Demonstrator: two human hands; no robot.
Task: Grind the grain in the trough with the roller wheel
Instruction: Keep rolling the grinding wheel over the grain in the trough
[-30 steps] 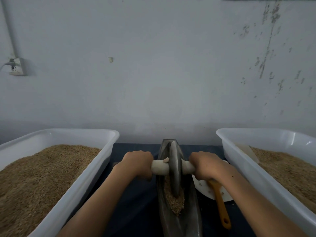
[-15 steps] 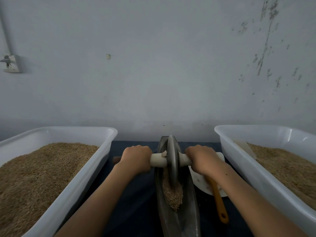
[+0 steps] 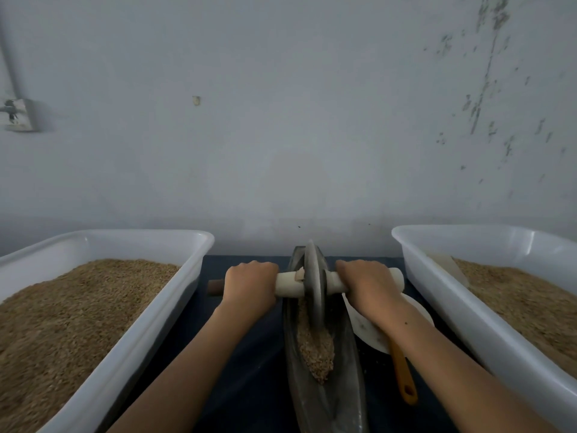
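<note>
Grinding under way: left hand and right hand each curl tight round the axle, wheel upright at the trough's far end, grain in it mostly whole, much left.

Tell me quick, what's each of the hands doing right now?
Left hand: closed, gripping the left side of the roller wheel axle handle.
Right hand: closed, gripping the right side of the same handle.

Near end of the trough and outer sides of both tubs — cut off by the frame edges.
</note>
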